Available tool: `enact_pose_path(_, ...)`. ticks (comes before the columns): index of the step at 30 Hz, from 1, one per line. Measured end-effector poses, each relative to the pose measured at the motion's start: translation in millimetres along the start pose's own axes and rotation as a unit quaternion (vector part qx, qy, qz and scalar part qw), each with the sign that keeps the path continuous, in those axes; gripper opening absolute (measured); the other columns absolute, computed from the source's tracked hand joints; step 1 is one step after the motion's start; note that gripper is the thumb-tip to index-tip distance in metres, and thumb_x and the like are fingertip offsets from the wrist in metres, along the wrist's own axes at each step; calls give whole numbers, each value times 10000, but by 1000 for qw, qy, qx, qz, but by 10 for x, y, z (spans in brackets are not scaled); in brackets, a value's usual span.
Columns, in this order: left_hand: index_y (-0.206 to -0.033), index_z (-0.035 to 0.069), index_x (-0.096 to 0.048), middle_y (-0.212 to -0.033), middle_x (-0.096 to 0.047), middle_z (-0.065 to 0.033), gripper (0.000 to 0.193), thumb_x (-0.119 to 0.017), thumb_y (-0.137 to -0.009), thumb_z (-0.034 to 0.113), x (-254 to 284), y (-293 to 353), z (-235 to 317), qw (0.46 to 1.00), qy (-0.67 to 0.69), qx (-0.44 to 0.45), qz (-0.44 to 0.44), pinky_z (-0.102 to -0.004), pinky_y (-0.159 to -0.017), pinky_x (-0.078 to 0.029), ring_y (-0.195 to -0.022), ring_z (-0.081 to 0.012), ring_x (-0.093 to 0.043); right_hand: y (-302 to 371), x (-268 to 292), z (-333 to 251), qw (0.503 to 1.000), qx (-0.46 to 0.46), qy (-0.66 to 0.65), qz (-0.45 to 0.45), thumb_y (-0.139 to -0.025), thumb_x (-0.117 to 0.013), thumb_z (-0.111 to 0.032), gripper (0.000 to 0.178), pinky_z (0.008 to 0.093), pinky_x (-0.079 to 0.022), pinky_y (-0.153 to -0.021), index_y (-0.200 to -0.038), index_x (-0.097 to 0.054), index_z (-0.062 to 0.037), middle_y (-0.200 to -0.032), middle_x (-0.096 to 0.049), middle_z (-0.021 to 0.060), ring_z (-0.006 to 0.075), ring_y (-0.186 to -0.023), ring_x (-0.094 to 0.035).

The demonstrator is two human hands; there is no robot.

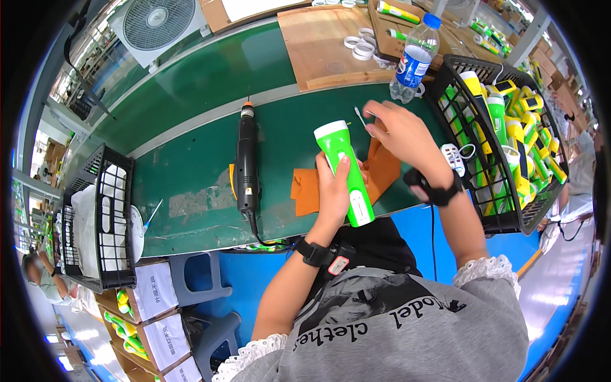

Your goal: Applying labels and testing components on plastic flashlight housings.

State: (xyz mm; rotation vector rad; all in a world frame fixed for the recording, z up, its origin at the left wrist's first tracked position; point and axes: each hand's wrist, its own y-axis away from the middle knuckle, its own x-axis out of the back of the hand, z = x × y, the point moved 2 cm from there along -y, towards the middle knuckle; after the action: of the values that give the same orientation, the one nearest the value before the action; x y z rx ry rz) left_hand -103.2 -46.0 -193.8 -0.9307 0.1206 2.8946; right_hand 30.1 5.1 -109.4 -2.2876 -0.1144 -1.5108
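Observation:
My left hand [335,191] is wrapped around a bright green flashlight [349,167] with a white head, tilted over the green worktable [184,165]. To its right, my right hand [407,137] is closed, thumb and fingers together, at a thin white cable [360,117] whose plug end sticks out past the fingertips. The fingers partly hide the cable. Beneath both hands lies an orange-brown cloth [305,191]. A black electric screwdriver [246,159] rests on the table left of the flashlight, its bit pointing away from me.
At right, a black basket [525,219] holds several green and yellow flashlights, with a white socket block [453,159] beside it. A blue-capped bottle [414,67] stands behind my right hand. White rings [363,48] lie on a wooden board [318,38]. Another black basket [118,270] sits at left.

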Motion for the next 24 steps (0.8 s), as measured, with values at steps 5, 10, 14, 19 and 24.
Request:
enact_pose_path(5, -1043, 65, -296, -868, -506, -115, 234, -370, -914, 246, -27, -29, 22, 999, -35, 7, 0, -295, -493, -482, -613, -160, -547, -346, -530, 360, 992, 31, 89, -83, -751, -590, -164, 180, 398, -457, -644, -916, -543, -110, -807, -570, 101, 296, -794, -572)
enact_pose_path(10, -1121, 62, -306, -985, -499, -125, 270, -382, -892, 184, 16, 16, 71, 999, -12, 41, 23, -321, -655, -504, -777, -184, -562, -360, -362, 277, 998, 26, 42, -38, -770, -537, -96, 212, 344, -466, -634, -981, -563, -100, -763, -613, 85, 247, -725, -602)
enact_pose_path(14, -1327, 94, -169, -1261, -368, -116, 597, -388, -779, 2, 126, -11, 19, 996, 38, 27, -70, -366, -922, -396, -1101, -224, -438, -65, 24, -44, 948, 44, -299, -96, -768, -497, 10, 241, 227, -457, -619, -979, -608, -21, -757, -640, 74, 76, -711, -598)
enact_pose_path(19, -1359, 95, -72, -1088, -453, -99, 780, -579, -773, 4, 17, 62, 94, 997, -53, -25, -41, -305, -833, -434, -991, -175, -500, 178, 36, -196, 975, 124, -181, -41, -734, -601, -44, 160, 247, -481, -569, -886, -651, -50, -735, -643, 89, 196, -621, -624)
enact_pose_path(24, -1364, 129, 21, -1073, -453, -109, 871, -591, -760, -12, 12, 60, 99, 994, -81, -58, -38, -294, -793, -450, -970, -167, -504, 276, 106, -295, 982, 166, -16, 86, -695, -635, -92, 137, 297, -455, -489, -831, -648, -94, -704, -629, 44, 207, -570, -593)
